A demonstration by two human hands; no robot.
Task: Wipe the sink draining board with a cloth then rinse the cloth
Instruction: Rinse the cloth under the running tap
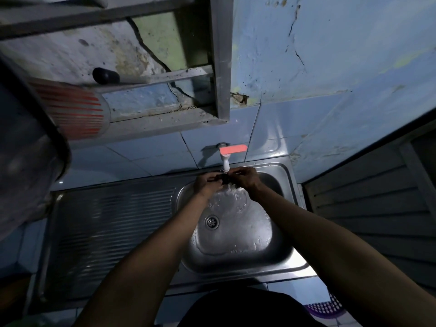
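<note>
Dark cloth [223,180] is pinched under the tap [226,159] by curled fingers of left hand [207,184] and right hand [245,179]. Water is pooled in the sink [286,182]; draining board [113,223] left of tap, blue wall [330,67] behind.

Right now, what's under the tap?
A dark cloth, held by the left hand and right hand. Below, water runs into the sink. The hands hide most of the cloth.

No text, label, brand, number or sign can be read on anything in this dim view.
</note>
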